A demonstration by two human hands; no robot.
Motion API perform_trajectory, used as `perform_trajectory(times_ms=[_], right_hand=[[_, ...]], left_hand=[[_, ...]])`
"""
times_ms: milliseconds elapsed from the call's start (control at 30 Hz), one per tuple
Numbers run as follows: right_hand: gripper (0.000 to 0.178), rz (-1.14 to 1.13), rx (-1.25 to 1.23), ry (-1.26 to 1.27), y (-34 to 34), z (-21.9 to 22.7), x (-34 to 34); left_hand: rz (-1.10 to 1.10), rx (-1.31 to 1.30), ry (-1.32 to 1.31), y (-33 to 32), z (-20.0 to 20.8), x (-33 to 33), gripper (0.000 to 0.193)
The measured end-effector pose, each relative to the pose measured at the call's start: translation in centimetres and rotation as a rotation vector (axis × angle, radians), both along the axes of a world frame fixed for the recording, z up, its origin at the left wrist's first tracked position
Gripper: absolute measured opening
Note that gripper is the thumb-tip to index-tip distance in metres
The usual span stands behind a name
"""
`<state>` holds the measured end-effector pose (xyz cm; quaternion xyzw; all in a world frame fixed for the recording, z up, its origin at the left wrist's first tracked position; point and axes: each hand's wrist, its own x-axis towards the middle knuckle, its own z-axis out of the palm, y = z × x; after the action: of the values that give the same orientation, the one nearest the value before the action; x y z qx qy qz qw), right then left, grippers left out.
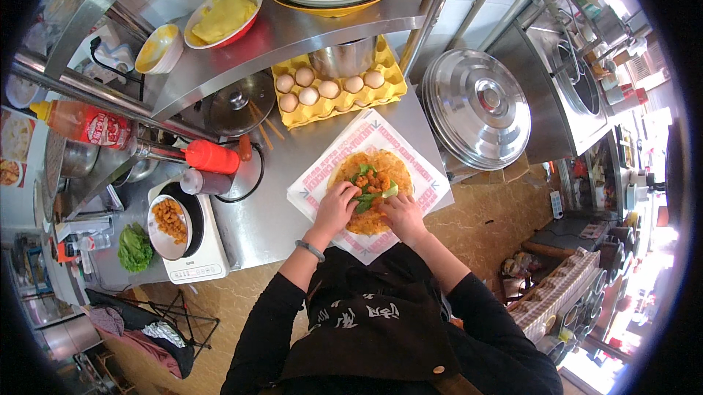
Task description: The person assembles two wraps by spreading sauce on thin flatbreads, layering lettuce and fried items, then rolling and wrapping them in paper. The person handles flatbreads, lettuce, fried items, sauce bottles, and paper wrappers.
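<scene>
A round golden pancake [401, 168] lies flat on a stack of printed white paper sheets [422, 188] on the steel counter. Fried brown meat pieces [376, 177] and green lettuce [363, 205] sit on its middle. My left hand [337, 208], with a grey band at the wrist, has its curled fingers on the lettuce from the left. From the right, my right hand [403, 215] bends its fingers in at the other end of the lettuce, over the pancake. My fingertips are partly hidden among the filling.
A yellow egg tray [344, 106] stands behind the paper, with a large round steel lid [480, 106] to its right. On the left are a red squeeze bottle [212, 156], a bowl of fried meat [169, 246] on a white cooker [212, 252], and loose lettuce [135, 248]. A shelf [293, 32] overhangs the back.
</scene>
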<state>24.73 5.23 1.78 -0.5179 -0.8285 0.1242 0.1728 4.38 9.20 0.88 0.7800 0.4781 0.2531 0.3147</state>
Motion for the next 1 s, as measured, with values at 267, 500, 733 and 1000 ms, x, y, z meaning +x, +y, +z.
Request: perform_trajectory(times_ms=[267, 500, 733, 1000], right_hand=[[0.019, -0.05, 0.026, 0.083, 0.5, 0.0, -1.9], [0.013, -0.023, 0.159, 0.06, 2.2, 0.6, -2.3], [0.021, 0.148, -0.003, -0.014, -3.0, 0.0, 0.6], [0.014, 0.157, 0.138, -0.093, -4.0, -2.4, -0.4]], left_hand=[[0.029, -0.087, -0.099, 0.2, -0.4, 0.0, 0.017], [-0.032, 0.115, -0.058, 0.5, 0.8, 0.5, 0.016], [-0.256, 0.271, 0.04, 0.9, 0.5, 1.2, 0.016], [0.057, 0.146, -0.143, 2.2, 0.4, 1.3, 0.017]])
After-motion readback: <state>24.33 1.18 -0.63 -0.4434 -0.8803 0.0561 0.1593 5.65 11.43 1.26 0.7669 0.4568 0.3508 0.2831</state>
